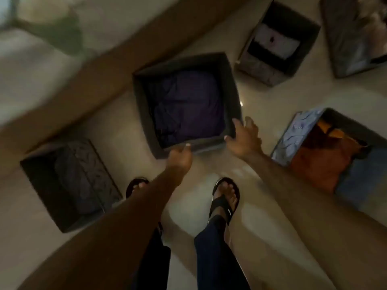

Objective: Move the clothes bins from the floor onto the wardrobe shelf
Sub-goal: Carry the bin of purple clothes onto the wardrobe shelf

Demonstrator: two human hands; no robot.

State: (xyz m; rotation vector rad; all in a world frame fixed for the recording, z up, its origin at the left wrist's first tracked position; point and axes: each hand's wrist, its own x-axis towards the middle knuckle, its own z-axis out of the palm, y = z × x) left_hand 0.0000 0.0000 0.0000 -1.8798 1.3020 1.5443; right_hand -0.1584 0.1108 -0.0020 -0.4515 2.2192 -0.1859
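Observation:
A dark fabric bin with folded purple clothes stands on the floor in front of me. My left hand is at its near wall with the thumb on the rim; its fingers are hidden. My right hand is at the near right corner, fingers spread, thumb tip touching the rim. Other bins stand around: a dark one with grey clothes at the left, one with white and black clothes behind, one with orange and blue clothes at the right. The view is blurred.
A further patterned bin lies at the top right. A brown strip runs diagonally along the pale wall or furniture at the left. My feet in black sandals stand on the glossy beige floor just short of the purple bin.

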